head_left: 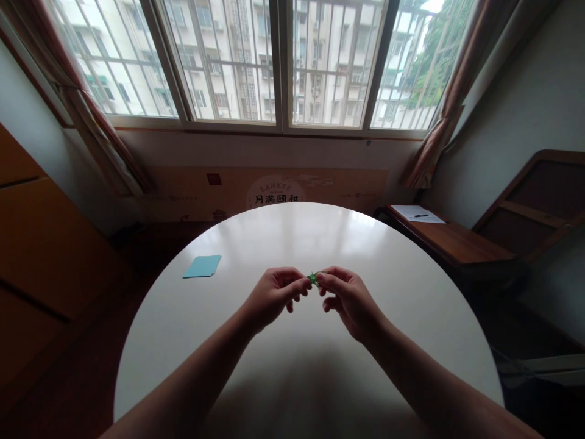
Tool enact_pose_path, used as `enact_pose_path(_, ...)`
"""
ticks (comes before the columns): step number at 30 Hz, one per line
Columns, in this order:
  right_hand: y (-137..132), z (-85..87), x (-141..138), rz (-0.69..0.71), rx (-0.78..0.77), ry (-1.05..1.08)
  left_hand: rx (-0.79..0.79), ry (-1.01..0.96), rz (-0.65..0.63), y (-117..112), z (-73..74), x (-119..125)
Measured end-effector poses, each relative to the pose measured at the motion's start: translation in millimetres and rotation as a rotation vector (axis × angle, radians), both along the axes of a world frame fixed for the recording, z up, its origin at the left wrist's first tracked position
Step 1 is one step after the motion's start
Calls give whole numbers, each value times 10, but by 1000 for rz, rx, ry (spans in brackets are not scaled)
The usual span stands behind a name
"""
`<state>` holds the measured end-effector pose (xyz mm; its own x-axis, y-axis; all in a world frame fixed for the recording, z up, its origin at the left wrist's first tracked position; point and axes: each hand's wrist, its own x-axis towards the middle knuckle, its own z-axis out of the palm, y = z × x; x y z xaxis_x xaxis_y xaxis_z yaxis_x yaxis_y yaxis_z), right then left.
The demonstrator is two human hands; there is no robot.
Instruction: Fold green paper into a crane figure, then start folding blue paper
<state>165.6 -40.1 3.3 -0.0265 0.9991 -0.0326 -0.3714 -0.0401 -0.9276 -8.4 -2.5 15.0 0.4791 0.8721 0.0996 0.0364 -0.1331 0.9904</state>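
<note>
Head, paper (313,278) between left grip (292,288), right grip (331,283)

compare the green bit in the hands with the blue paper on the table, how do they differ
Size: the green piece is tiny, the blue paper a much larger flat rectangle. Place: the green piece is pinched between the left hand and right hand above the table, the blue paper lies untouched on it, off to the left. Both seem to be paper.
</note>
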Motion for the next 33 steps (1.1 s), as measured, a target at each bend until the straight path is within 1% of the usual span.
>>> enact_pose_path(20, -9, 6, 14, 52, -68, 125, -18, -29, 7, 6, 0, -7)
enact_pose_path(24, 10, -7, 29, 82, -75, 83, -43, -27, 12, 17, -10, -13)
enact_pose_path(26, 33, -17, 40, 61, -93, 45, -75, -38, 42, 35, -29, -13)
enact_pose_path(28, 63, -34, 51, -14, -103, 4, -124, -56, 105, 59, -58, -10)
enact_pose_path(30, 96, -63, 61, -100, -51, -80, -175, -63, 177, 82, -93, -4)
enact_pose_path(33, 145, -145, 68, -168, 164, -311, -218, -43, 228, 103, -149, 5)
